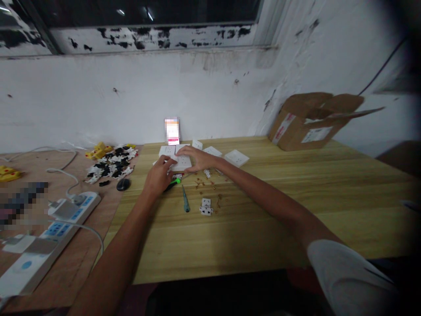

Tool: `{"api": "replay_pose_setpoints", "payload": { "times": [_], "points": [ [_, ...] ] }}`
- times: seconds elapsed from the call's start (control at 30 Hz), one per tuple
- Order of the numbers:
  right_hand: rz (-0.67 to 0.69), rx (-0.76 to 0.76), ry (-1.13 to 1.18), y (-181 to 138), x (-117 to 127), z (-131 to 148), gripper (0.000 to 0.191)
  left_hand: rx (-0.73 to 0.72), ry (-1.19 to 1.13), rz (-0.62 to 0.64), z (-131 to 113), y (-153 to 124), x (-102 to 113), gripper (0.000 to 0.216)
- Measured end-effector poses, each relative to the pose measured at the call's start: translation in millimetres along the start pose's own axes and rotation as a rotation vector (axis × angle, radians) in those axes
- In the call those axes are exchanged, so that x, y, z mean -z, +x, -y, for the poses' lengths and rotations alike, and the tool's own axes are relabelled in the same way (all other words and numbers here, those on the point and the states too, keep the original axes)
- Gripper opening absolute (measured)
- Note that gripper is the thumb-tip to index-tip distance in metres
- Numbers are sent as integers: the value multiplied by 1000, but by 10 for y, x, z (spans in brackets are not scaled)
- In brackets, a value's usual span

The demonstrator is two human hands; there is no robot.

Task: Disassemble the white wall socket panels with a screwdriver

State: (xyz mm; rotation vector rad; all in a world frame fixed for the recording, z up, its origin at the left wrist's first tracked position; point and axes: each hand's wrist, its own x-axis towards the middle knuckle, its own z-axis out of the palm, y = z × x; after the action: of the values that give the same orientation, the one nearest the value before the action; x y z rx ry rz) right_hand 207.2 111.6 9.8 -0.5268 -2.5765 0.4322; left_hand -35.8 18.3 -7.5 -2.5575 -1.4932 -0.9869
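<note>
A white wall socket panel (183,164) lies between my two hands at the back of the wooden table. My left hand (159,176) grips its left side with bent fingers. From the right, my right hand (194,158) spans the panel, thumb at the near corner and fingers toward the far edge. Another white socket panel (167,151) sits just behind my left hand. Close to that hand lies a screwdriver with a green and black handle (173,183). A second, teal screwdriver (186,202) rests nearer me, beside a white socket insert (206,206).
Small brass parts (200,182) are scattered past the socket insert. More white panels (237,158) lie right of my hands. A lit phone (173,131) leans on the wall. A cardboard box (305,120) stands back right. Leftward are a black mouse (123,184) and power strip (70,219).
</note>
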Motion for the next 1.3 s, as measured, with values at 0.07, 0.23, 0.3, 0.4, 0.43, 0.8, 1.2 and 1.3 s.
{"api": "replay_pose_setpoints", "payload": {
  "times": [0.07,0.23,0.3,0.4,0.43,0.8,1.2,1.3],
  "points": [
    [2,4,-2,0,8,4,74,-3,-3,1,-5,-1,5,38],
    [1,2,-2,8,25,8,73,-15,-5,-9,2,2,-11,41],
    [5,-1,0,10,28,9,72,-13,-2,-15,6,3,-19,43],
    [1,9,4,11,26,12,68,-4,2,-14,6,4,-20,43],
    [-6,17,5,11,24,13,68,-1,3,-15,5,3,-19,43],
    [-22,7,-21,28,41,62,67,25,-46,-54,-35,10,-5,58],
    [-8,13,-32,22,61,90,66,53,-54,-30,-50,10,-1,62],
    [-8,-8,-40,12,45,66,68,50,-65,-26,-55,8,6,62]
  ]
}}
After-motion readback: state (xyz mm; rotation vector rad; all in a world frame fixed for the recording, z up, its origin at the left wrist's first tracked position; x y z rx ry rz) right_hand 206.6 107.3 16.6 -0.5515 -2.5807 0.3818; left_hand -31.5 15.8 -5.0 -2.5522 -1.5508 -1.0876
